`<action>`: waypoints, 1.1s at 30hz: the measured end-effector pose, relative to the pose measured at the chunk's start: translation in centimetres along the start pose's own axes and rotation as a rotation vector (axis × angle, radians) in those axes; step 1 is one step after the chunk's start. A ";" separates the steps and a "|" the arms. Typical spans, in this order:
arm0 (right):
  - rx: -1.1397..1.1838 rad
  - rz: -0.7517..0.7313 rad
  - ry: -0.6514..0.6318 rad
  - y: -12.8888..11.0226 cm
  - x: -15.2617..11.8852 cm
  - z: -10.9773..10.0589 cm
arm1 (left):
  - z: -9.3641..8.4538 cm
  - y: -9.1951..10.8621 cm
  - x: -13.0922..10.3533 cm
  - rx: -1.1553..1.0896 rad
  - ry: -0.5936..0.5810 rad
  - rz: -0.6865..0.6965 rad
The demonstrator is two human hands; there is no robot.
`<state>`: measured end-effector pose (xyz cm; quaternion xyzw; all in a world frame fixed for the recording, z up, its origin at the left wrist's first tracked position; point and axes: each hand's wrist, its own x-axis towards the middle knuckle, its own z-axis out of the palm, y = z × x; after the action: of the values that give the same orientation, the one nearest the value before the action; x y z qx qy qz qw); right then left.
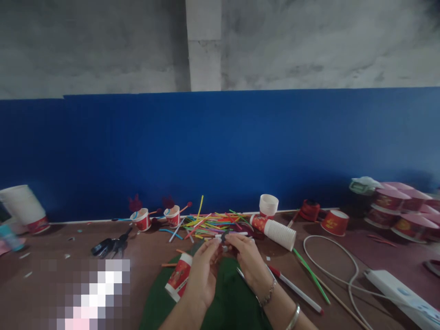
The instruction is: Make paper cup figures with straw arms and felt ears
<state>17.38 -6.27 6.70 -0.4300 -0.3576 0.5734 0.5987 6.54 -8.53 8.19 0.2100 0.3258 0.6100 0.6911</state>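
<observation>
My left hand (pixel 205 270) and my right hand (pixel 250 258) meet in the middle of the view, fingers pinched together. Between the fingertips shows a small dark piece (pixel 224 236), too blurred to name, with something whitish just below it. A red and white paper cup (pixel 180 277) lies tilted beside my left hand, orange straws (pixel 169 265) sticking out on its left. Under both hands spreads a dark green sheet (pixel 225 293). Just beyond my fingers lies a heap of coloured straws (pixel 213 223). A red and white marker (pixel 297 289) lies right of my right wrist.
Two decorated cups (pixel 140 221) stand near the blue panel (pixel 220 151). A stack of paper cups (pixel 277 232) lies behind my right hand. Scissors (pixel 118 245) are at left. Rightward are a cable (pixel 354 266), a power strip (pixel 400 291) and piled red tubs (pixel 412 227).
</observation>
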 end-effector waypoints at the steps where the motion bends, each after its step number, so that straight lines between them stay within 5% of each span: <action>1: -0.004 -0.003 -0.003 0.0 0.0 0.0 | 0.0 -0.1 0.0 -0.009 -0.003 0.001; 33: 0.015 -0.006 0.106 -1.0 -0.8 0.6 | 0.2 -0.3 -0.2 -0.056 -0.031 -0.061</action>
<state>17.13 -6.93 7.94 -0.4543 -0.3222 0.5507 0.6216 6.85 -8.79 8.20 0.1900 0.3042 0.5942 0.7199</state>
